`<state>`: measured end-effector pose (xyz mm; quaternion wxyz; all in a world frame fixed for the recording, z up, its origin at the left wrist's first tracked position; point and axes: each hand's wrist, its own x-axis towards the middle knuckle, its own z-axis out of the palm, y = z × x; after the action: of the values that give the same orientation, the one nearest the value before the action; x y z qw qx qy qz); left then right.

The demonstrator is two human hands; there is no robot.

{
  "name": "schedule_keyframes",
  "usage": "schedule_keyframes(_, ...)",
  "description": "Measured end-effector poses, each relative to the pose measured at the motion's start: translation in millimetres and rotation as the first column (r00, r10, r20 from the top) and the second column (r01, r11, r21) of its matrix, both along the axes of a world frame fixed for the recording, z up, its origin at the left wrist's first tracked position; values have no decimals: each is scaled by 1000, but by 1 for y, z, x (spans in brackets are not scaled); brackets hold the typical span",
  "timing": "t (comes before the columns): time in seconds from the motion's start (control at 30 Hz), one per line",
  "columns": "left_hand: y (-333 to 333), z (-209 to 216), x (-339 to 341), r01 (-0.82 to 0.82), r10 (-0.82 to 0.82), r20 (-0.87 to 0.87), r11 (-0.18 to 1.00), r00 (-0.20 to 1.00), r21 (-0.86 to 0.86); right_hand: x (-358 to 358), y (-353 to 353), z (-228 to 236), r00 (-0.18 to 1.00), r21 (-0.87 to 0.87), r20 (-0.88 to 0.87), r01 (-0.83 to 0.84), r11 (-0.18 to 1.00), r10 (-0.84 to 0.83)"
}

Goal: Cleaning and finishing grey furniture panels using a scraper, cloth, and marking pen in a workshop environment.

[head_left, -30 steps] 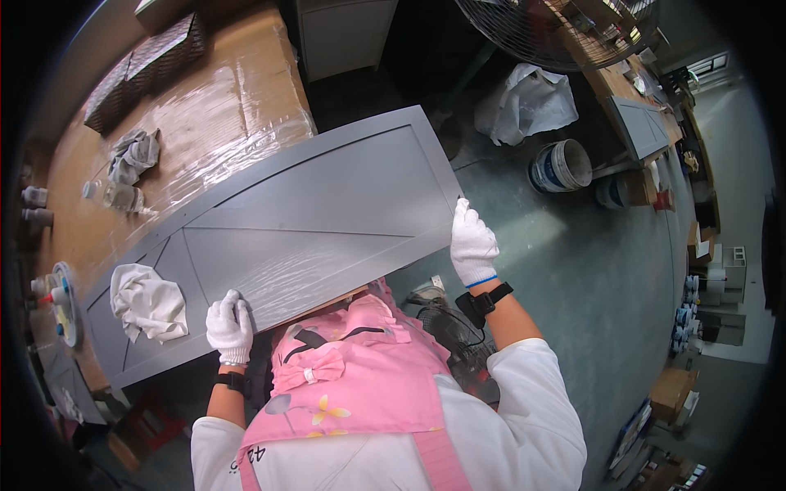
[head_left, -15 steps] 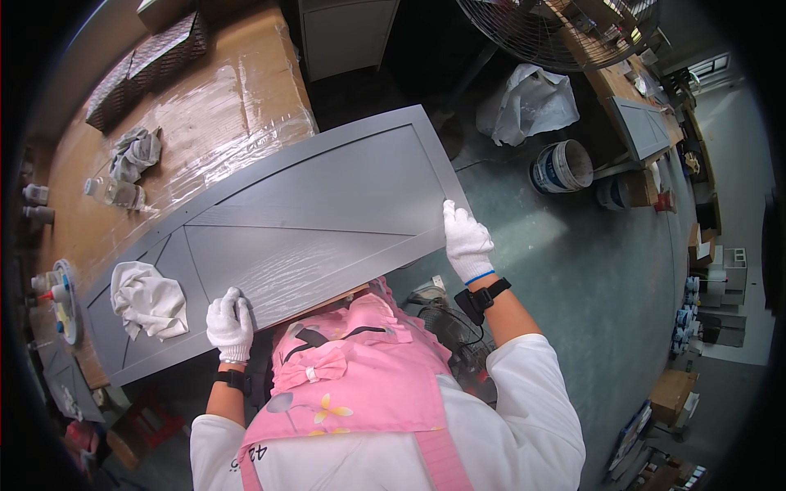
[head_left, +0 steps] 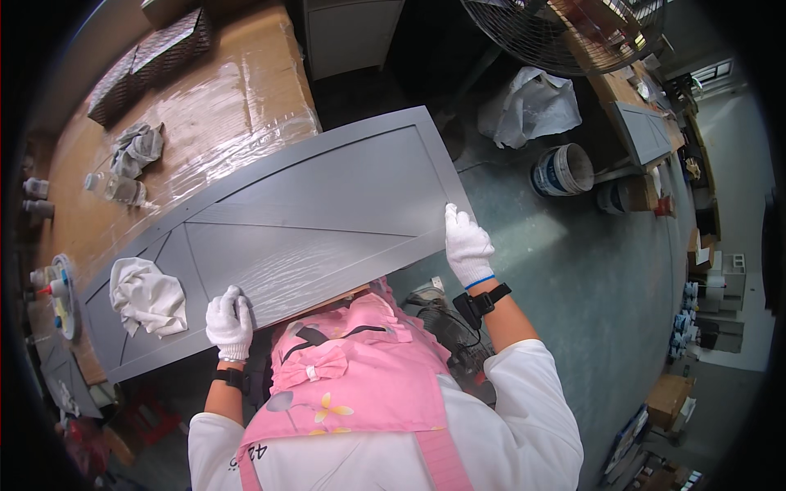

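Observation:
A long grey framed door panel [head_left: 327,176] with diagonal strips lies across the wrapped table, its right end jutting out past the table. My left hand [head_left: 229,326], in a white knit glove, is closed on the panel's near edge. My right hand [head_left: 469,250], gloved the same way, grips the right end near its front corner; the fingers under the panel are hidden. A crumpled white cloth [head_left: 149,296] rests on the panel's left part, just left of my left hand. Light streaks show on the surface between my hands.
The table [head_left: 246,65] carries a grey rag [head_left: 137,151], a clear bottle [head_left: 115,188] and a dark woven basket [head_left: 151,65]. Beyond the panel's right end stand a white bucket [head_left: 562,170], a white bag [head_left: 532,106] and a large fan [head_left: 565,37].
Both hands keep their hold and the panel stays nearly where it was. The view has shifted very slightly.

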<state>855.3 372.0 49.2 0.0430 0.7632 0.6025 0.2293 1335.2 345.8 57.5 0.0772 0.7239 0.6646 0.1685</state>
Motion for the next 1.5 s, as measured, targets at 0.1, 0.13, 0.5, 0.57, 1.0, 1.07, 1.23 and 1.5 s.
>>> schedule_keyframes(0.1,-1,1,2,-6,7,11,1000,1000,-13,0,7,2,1000,8,7,24,1000,-24)
schedule_keyframes(0.13,-1,1,2,-14,14,5,1000,1000,-27,0,7,3,1000,21,5,30,999,-30)
schedule_keyframes(0.5,0,1,1,-15,14,-20,1000,1000,-22,2,-5,3,994,-35,-103,19,999,-22)
schedule_keyframes(0.57,-1,3,3,-20,19,-25,999,1000,-36,11,2,2,994,-19,-105,20,1000,-21)
schedule_keyframes(1.0,0,0,0,3,-3,-30,1000,1000,0,46,46,26,-788,-374,-592,85,923,-168)
schedule_keyframes(1.07,2,1,4,20,-19,-32,1000,999,15,90,57,-2,-361,-292,-927,533,794,-99)
schedule_keyframes(1.23,-4,1,-2,-13,13,-51,1000,999,-7,90,38,19,-676,-319,-731,460,829,94)
schedule_keyframes(1.5,6,-1,5,38,-37,-36,999,999,13,149,-23,-37,-329,-177,-930,795,580,166)
